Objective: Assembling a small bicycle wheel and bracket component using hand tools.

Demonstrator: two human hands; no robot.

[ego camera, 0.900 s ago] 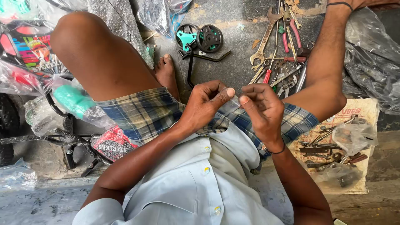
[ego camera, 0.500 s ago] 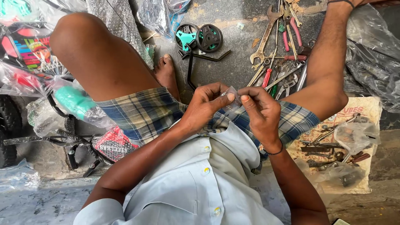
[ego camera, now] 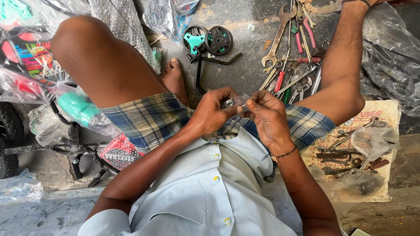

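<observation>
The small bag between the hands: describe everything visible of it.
The small clear plastic bag is thin, crinkled film, pinched between the fingertips of the left hand and right hand above the plaid shorts. Small silvery metal hardware shows at its left edge, too small to identify. Fingers cover much of it.

You sit on a grey concrete floor (ego camera: 249,65). Directly on it lie a pile of spanners and pliers (ego camera: 293,57), two small black-and-teal wheels (ego camera: 209,40), a bent black bar (ego camera: 205,65), clear plastic bags (ego camera: 387,57) and a printed paper sheet (ego camera: 385,118) bearing small metal parts.
</observation>
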